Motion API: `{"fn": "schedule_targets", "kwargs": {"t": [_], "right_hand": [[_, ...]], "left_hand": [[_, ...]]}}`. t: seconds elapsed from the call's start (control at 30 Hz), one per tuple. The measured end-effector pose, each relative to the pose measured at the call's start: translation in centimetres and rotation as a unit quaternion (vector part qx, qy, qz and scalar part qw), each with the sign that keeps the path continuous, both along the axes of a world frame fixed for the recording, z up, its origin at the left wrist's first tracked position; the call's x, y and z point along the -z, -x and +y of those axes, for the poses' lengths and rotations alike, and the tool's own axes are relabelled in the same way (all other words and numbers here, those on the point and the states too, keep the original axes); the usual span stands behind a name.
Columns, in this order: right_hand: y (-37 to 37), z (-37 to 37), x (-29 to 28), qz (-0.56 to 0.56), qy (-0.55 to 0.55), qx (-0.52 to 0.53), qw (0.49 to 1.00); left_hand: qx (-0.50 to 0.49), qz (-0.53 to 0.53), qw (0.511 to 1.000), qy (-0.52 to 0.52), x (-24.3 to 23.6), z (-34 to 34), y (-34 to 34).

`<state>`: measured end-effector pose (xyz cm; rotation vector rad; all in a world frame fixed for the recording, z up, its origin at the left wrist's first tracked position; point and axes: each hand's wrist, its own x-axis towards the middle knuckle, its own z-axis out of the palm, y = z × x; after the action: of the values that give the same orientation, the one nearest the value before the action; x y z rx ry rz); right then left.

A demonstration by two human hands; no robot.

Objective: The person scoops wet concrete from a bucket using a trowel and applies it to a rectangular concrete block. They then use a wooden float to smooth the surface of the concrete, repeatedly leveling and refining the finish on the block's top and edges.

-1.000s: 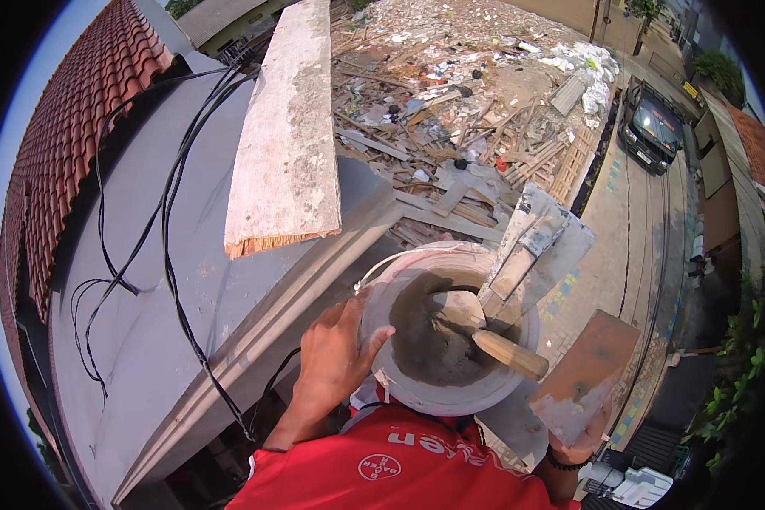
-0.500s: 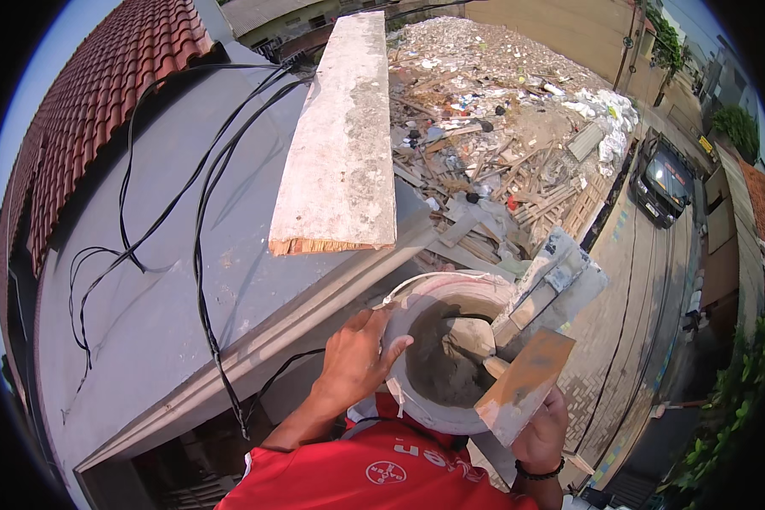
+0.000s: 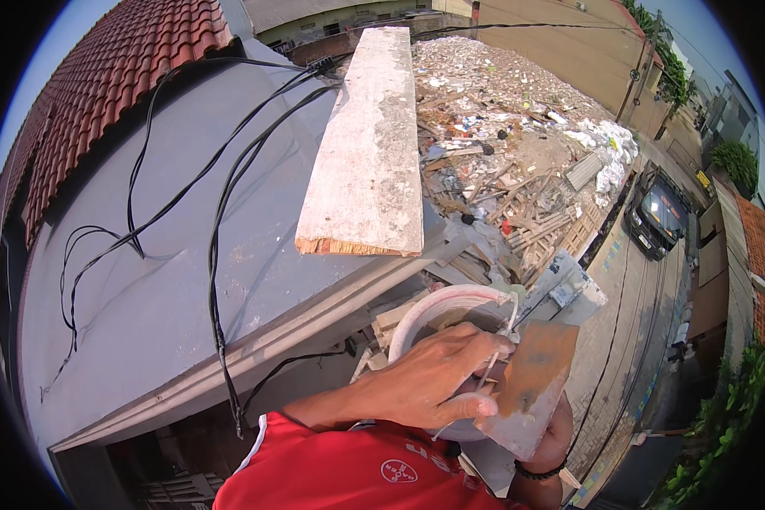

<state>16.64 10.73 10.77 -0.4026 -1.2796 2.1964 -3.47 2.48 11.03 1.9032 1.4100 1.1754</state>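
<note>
My left hand [image 3: 442, 374] reaches across a pale bucket [image 3: 410, 327], its thumb and fingers closing around the thin bucket handle [image 3: 513, 316] on the bucket's right side. Grey residue coats the inside wall, and the hand covers most of the opening. My right hand [image 3: 559, 435], with a dark beaded bracelet at the wrist, is low on the right, partly hidden behind a flat rectangular board [image 3: 531, 387] that it grips. The board's face is smeared brown and grey, and it stands tilted beside the bucket. The trowel seen in the bucket earlier is hidden.
A long whitish wall top or beam [image 3: 365, 161] juts ahead, its near end broken. Black cables [image 3: 221, 221] hang over a grey slab [image 3: 170, 280] on the left. Mortar-stained panels [image 3: 561, 293] stand beyond the bucket. Far below are a rubble lot and a parked dark vehicle [image 3: 657, 212].
My left hand has moved right from the bucket's left rim across its mouth to the handle. The handle has swung over to the right side. My right hand still holds the board.
</note>
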Motion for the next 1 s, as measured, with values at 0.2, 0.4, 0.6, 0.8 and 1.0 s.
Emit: {"fn": "schedule_targets", "kwargs": {"t": [0.2,0.4,0.6,0.8,1.0], "right_hand": [[1.4,0.3,0.8,0.145,0.095,0.048,0.984],[-0.2,2.7,4.0,-0.046,-0.246,0.183,0.951],[0.3,4.9,0.9,0.152,0.093,0.179,0.968],[-3.9,8.0,-2.0,0.174,-0.001,0.102,0.979],[-8.3,9.1,-5.9,0.158,-0.083,0.206,0.962]], "left_hand": [[-0.062,-0.045,0.994,-0.075,0.2,-0.3,-0.3],[-0.095,-0.161,0.977,-0.104,3.0,-2.8,0.3],[-0.168,-0.193,0.960,-0.109,5.1,-4.2,0.3],[-0.211,-0.203,0.952,-0.090,6.8,-3.8,0.8],[-0.178,-0.129,0.974,0.055,10.0,-1.0,1.6]]}}
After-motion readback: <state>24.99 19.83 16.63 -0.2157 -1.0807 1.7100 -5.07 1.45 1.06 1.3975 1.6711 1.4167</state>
